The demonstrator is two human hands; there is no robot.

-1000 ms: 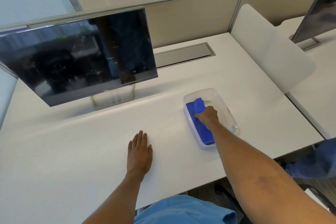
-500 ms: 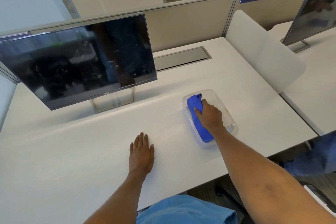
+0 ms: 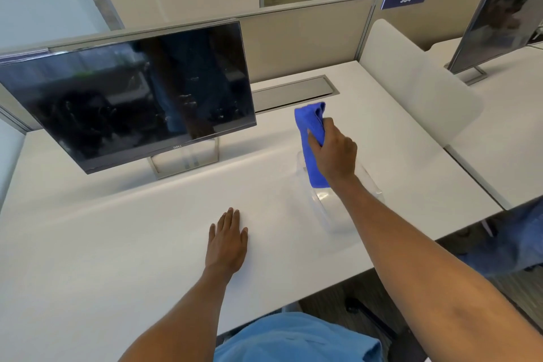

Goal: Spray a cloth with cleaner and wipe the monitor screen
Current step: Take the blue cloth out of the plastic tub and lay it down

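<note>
- The right hand [image 3: 333, 153], right of centre in the frame, grips a folded blue cloth [image 3: 313, 138] and holds it above a clear plastic tray [image 3: 338, 211] on the white bench [image 3: 117, 244].
- The left hand [image 3: 226, 241] lies flat and empty on the bench, lower centre.
- The dark monitor [image 3: 132, 91] stands at upper left.
</note>
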